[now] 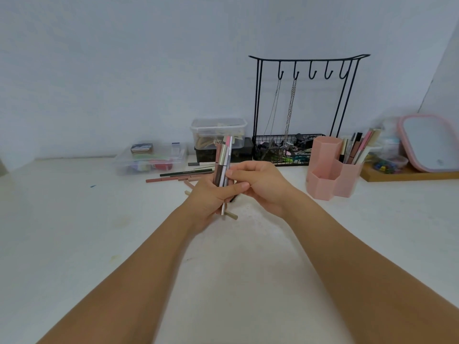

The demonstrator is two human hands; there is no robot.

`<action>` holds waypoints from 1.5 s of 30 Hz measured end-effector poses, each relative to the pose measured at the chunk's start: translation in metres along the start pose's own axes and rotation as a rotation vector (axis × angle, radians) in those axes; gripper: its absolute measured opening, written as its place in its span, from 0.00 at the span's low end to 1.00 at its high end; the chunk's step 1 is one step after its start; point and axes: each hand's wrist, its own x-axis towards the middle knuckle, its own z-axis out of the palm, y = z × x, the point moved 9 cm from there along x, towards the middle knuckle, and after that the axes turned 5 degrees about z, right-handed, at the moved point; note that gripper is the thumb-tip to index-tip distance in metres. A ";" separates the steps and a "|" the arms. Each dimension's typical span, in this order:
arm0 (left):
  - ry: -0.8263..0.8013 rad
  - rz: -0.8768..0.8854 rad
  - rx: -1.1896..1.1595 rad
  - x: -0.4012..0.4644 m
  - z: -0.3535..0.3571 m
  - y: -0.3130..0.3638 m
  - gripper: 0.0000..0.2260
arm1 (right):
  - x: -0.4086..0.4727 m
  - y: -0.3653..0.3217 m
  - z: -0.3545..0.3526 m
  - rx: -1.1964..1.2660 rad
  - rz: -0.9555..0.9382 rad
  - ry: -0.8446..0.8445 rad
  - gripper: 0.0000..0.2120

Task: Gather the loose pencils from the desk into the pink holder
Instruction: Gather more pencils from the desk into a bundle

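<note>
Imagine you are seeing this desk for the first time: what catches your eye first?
At centre, the left hand grips an upright bundle of slim cosmetic pencils, with the right hand touching it. To the right stands the pink plastic hexagonal holder, and behind it the black wire jewellery stand.

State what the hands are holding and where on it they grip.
The left hand grips a bundle of pencils around its lower half, held upright. The right hand pinches the same bundle at mid-length.

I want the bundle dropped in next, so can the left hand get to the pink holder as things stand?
Probably yes: the left hand grips the pencil bundle, and bare desk leads to the pink holder, though the right hand sits between.
</note>
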 end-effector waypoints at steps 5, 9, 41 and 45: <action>0.087 -0.085 -0.049 0.004 -0.011 -0.008 0.18 | 0.010 0.001 -0.024 -0.327 -0.089 0.180 0.08; 0.245 -0.060 -0.169 0.010 -0.037 -0.005 0.19 | 0.015 0.010 -0.030 -1.036 -0.242 0.264 0.15; 0.262 -0.148 -0.172 0.009 -0.036 -0.019 0.20 | 0.005 -0.031 -0.010 -0.957 -0.490 0.267 0.05; 0.196 -0.135 -0.229 0.007 -0.023 -0.014 0.19 | 0.001 -0.034 -0.025 -0.431 -0.340 0.299 0.04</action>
